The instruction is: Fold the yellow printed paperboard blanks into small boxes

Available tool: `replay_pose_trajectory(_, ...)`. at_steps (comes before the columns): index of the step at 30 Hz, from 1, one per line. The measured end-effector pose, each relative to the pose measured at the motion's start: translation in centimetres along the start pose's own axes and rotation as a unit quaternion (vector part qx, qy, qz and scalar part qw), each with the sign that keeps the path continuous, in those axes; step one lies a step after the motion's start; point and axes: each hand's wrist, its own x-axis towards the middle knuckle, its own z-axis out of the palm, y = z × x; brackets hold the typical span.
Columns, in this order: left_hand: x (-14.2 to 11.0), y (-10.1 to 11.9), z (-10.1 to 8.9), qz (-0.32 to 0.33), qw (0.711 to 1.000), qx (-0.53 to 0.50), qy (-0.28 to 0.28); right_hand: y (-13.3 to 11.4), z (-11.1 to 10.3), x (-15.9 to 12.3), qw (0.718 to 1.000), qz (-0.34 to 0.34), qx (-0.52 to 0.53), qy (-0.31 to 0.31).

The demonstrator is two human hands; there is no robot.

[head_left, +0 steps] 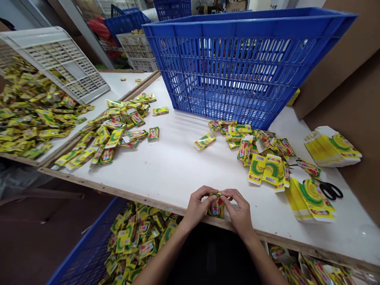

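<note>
A small yellow, green and red printed box [216,209] stands at the front edge of the white table [175,166]. My left hand [199,204] grips its left side, with thumb and fingers at the top edge. From the other side my right hand [236,206] pinches the same top edge. Whether the top flap is closed, I cannot tell, since the fingers cover it. To the right lies a heap of similar boxes [264,148], some of them flat. Another pile of boxes [118,126] spreads over the left of the table.
A large blue crate [234,71] stands at the back. On the right are stacks of flat cartons [311,200] and black-handled scissors [331,190]. A white basket [63,59] tilts at the left, spilling packets. Below the table edge sits a blue crate of packets [86,241].
</note>
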Motion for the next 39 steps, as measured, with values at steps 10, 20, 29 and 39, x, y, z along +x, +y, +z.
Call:
replay_pose_trajectory(10,-2.3,1.3,-5.3,-0.029,0.985,0.081,0.153,2.8,-3.7,2.2,0.954,-0.025,-0.277,0.113)
replay_pose_trajectory(20,-4.8,3.8,-10.9,0.1,0.907,0.297,0.28,3.9,-7.9,4.7,0.889,-0.034,-0.431,0.151)
replay_pose_trajectory(29,-0.7,1.7,0.7,0.079,0.995,0.052,-0.04,-1.9,-4.0,2.7,0.993,-0.028,-0.108,0.024)
replay_pose_trajectory(39,-0.2,0.4,1.5,0.015,0.996,0.051,-0.075,1.0,-2.2,-1.1,0.994,0.097,0.055,-0.011)
